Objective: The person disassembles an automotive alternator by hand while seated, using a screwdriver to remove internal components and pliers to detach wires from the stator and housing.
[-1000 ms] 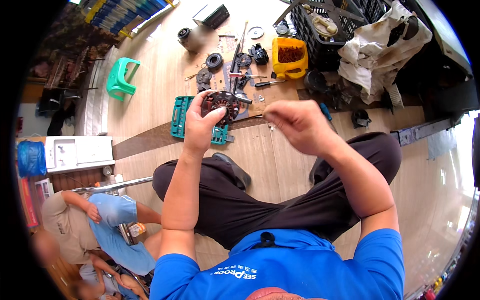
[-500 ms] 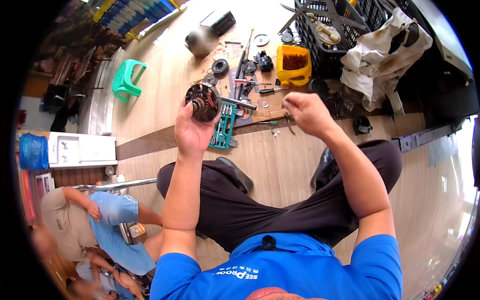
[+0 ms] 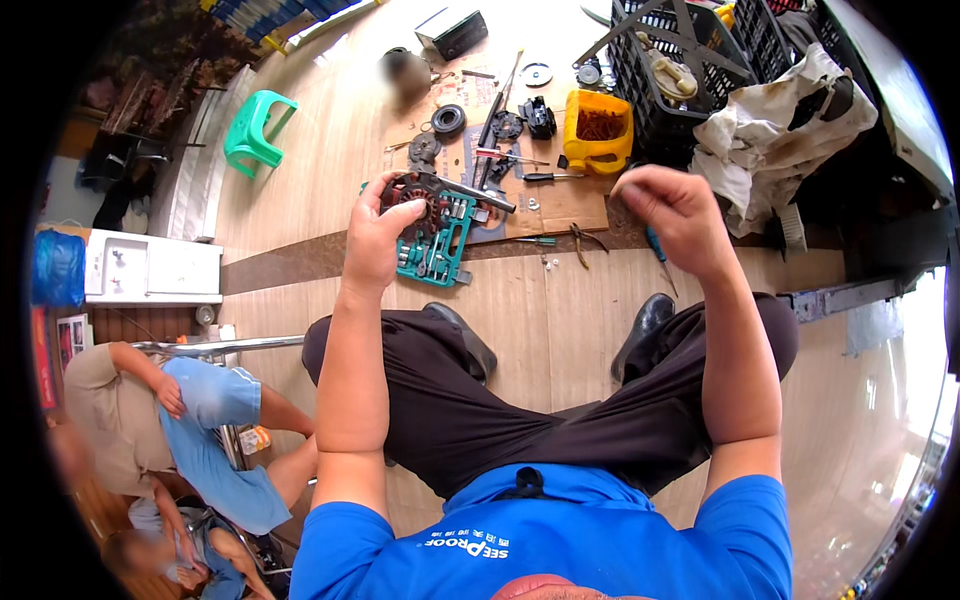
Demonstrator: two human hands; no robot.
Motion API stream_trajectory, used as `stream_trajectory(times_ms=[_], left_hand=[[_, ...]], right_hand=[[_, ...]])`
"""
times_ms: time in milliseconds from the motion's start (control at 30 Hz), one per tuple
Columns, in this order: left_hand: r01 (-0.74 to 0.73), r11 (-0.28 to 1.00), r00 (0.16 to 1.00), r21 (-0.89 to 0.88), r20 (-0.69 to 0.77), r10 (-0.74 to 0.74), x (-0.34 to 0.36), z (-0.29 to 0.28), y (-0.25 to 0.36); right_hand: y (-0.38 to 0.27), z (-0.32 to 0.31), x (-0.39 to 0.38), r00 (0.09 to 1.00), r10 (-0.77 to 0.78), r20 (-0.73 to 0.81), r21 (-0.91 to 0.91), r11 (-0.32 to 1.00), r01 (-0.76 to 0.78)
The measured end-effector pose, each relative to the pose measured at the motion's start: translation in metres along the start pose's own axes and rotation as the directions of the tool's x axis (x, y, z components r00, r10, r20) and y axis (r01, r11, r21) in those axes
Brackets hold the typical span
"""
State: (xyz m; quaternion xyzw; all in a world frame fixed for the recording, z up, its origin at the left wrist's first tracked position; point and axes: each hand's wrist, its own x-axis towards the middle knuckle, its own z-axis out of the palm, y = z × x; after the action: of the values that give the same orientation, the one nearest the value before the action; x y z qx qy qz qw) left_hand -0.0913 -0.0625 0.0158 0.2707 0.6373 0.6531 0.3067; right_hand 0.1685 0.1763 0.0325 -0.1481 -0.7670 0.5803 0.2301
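Observation:
My left hand is wrapped round a dark, round motor part with reddish-copper windings, held up over a teal socket set. The thumb lies across the part's face. Raised on the right, my right hand has its fingers curled and pressed together; whatever they hold, if anything, is hidden. Below it on the floor lies a screwdriver with a blue-green handle. Pliers rest to the left of that hand, and a black-handled screwdriver lies farther off on the cardboard.
A cut yellow jug holds rusty-brown pieces. Beyond my right hand stand black crates with a stained white cloth. A black ring lies among loose parts. A green stool is far left; seated people are nearer left.
The motor part has turned in my left hand, and the thumb now crosses its face. My right hand has moved to the right, fingers still curled.

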Motion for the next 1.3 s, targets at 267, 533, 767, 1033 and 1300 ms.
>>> stream_trajectory(times_ms=[267,533,767,1033,1300], left_hand=[[0.162,0.811,0.953,-0.562,0.303,0.020,-0.006,0.001,0.003],[-0.206,0.793,0.971,-0.573,-0.217,0.096,0.016,-0.015,-0.003],[-0.254,0.967,0.888,0.007,-0.395,0.236,0.006,-0.048,-0.002],[-0.100,0.986,0.949,0.135,0.309,0.054,0.012,-0.027,0.024],[-0.355,0.344,0.846,-0.869,-0.142,0.514,0.011,-0.026,0.033]], right_hand=[[0.051,-0.013,0.015,0.955,0.013,-0.296,-0.209,0.975,-0.078],[0.028,0.004,-0.001,0.941,0.226,0.253,-0.425,0.899,-0.102],[0.004,0.005,0.006,0.970,0.053,0.239,-0.239,0.971,0.006],[0.061,-0.092,0.000,0.928,-0.127,-0.351,-0.430,0.902,-0.039],[0.100,-0.085,0.017,0.979,-0.029,-0.204,-0.479,0.875,-0.074]])
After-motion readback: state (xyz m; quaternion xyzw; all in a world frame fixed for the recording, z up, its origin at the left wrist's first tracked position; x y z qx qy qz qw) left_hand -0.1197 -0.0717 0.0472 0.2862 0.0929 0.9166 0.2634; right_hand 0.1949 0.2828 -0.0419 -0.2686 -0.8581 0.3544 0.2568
